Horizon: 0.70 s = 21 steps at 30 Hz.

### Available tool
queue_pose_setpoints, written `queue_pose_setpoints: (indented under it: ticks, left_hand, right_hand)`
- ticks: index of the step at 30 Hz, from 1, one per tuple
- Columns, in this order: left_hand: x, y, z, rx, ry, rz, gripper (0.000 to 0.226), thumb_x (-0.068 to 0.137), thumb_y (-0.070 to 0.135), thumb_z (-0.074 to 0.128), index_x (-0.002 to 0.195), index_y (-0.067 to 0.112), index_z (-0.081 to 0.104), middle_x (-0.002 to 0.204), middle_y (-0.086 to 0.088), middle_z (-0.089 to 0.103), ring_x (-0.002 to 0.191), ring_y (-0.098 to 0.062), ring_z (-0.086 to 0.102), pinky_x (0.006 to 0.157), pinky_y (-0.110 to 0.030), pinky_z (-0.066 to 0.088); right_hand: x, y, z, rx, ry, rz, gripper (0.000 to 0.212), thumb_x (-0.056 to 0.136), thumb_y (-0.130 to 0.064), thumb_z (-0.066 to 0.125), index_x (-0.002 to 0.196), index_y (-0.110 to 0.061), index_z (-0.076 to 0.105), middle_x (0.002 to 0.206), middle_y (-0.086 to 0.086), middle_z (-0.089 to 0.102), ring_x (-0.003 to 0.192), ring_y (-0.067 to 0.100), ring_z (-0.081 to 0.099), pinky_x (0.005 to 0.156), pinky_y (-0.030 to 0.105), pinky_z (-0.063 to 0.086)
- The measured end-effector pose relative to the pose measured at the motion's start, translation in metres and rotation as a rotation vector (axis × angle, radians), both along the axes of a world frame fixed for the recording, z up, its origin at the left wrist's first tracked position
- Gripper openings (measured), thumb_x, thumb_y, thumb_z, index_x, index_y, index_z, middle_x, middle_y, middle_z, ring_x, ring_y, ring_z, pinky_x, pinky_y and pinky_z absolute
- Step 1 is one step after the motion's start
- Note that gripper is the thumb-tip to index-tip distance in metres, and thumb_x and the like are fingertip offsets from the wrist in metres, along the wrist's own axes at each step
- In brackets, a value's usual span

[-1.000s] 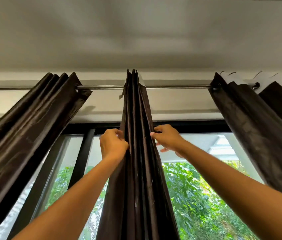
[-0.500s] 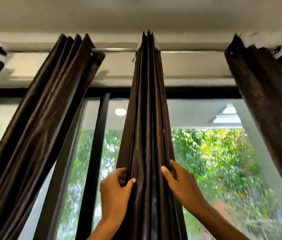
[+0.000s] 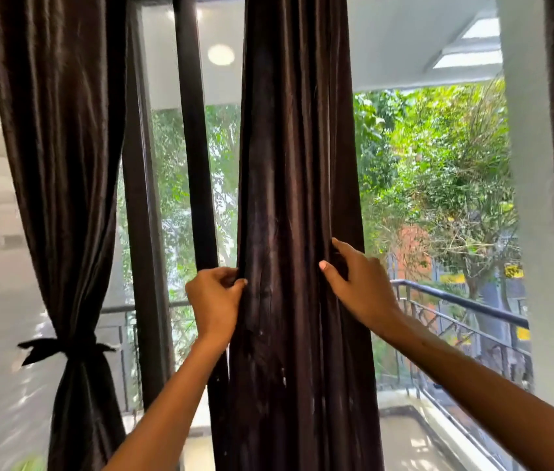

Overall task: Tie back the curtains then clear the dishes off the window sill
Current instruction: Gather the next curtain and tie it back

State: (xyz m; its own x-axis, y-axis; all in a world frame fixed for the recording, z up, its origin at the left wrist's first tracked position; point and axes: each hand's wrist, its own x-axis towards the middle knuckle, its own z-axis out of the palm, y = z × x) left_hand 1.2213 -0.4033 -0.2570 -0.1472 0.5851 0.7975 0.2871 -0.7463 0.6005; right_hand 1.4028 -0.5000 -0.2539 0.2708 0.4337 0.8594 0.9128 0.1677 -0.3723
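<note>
Both arms raised forward, forearms angled up toward middle curtain (image 3: 297, 232) hanging gathered at window centre. Left hand (image 3: 214, 300) pinching left edge folds, fingers curled. Right hand (image 3: 358, 283) gripping right edge, thumb in front. Hands apart, curtain between. Left curtain (image 3: 61, 164) already bound with tie (image 3: 61, 348).

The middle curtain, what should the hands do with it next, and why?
Probably squeeze the middle curtain into one tight bunch. The left hand and right hand each hold a grip on one edge, but nothing ties it yet, while the left curtain already wears a tie.
</note>
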Motion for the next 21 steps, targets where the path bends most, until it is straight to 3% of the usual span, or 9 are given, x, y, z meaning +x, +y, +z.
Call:
queue_pose_setpoints:
  ticks: [4, 8, 13, 15, 17, 21]
  left_hand:
    - [-0.015, 0.002, -0.049, -0.088, 0.031, -0.023, 0.016, 0.067, 0.002, 0.081, 0.082, 0.003, 0.076, 0.074, -0.007, 0.072, 0.065, -0.011, 0.065, 0.07, -0.024, 0.051]
    - [-0.027, 0.001, -0.073, -0.144, -0.018, -0.031, 0.015, 0.069, 0.004, 0.08, 0.083, 0.002, 0.076, 0.074, -0.006, 0.072, 0.067, -0.013, 0.066, 0.072, -0.026, 0.055]
    - [-0.042, -0.007, -0.068, -0.137, 0.083, 0.003, 0.017, 0.069, 0.009, 0.082, 0.084, 0.004, 0.076, 0.072, -0.005, 0.07, 0.062, -0.008, 0.061, 0.06, -0.004, 0.043]
    - [-0.052, -0.008, -0.062, -0.147, 0.178, 0.024, 0.02, 0.068, 0.01, 0.083, 0.085, 0.005, 0.076, 0.073, -0.004, 0.069, 0.061, -0.011, 0.059, 0.059, -0.008, 0.044]
    - [-0.062, -0.007, -0.054, -0.155, 0.28, 0.049, 0.023, 0.067, 0.012, 0.084, 0.087, 0.006, 0.076, 0.076, -0.007, 0.071, 0.064, -0.016, 0.061, 0.065, -0.02, 0.046]
    - [-0.076, -0.008, -0.053, -0.145, 0.396, 0.066, 0.02, 0.067, 0.016, 0.084, 0.085, 0.01, 0.076, 0.078, -0.005, 0.074, 0.064, -0.01, 0.063, 0.065, -0.021, 0.047]
  right_hand:
    - [-0.024, -0.01, -0.052, 0.216, -0.077, 0.016, 0.031, 0.088, -0.021, 0.058, 0.118, -0.014, 0.061, 0.11, -0.001, 0.066, 0.099, 0.019, 0.064, 0.075, 0.03, 0.052]
    - [-0.056, -0.01, -0.097, 0.121, -0.124, 0.121, 0.023, 0.088, -0.022, 0.057, 0.109, -0.016, 0.064, 0.105, -0.007, 0.066, 0.096, 0.011, 0.064, 0.075, 0.019, 0.047]
    - [-0.093, -0.012, -0.123, 0.144, -0.227, 0.19, 0.014, 0.087, -0.011, 0.061, 0.1, -0.012, 0.066, 0.098, -0.003, 0.062, 0.089, 0.017, 0.063, 0.068, 0.032, 0.053]
    - [-0.104, -0.013, -0.124, 0.134, -0.265, 0.17, 0.01, 0.087, -0.011, 0.061, 0.095, -0.012, 0.066, 0.095, -0.002, 0.061, 0.085, 0.018, 0.062, 0.063, 0.032, 0.052]
    - [-0.114, -0.012, -0.123, 0.051, -0.335, 0.078, 0.012, 0.085, -0.016, 0.06, 0.096, -0.013, 0.066, 0.096, -0.002, 0.06, 0.085, 0.019, 0.061, 0.059, 0.029, 0.052]
    - [-0.142, -0.016, -0.125, -0.127, -0.435, 0.035, 0.036, 0.064, -0.023, 0.08, 0.097, -0.016, 0.069, 0.098, -0.002, 0.064, 0.087, 0.018, 0.064, 0.057, 0.026, 0.055]
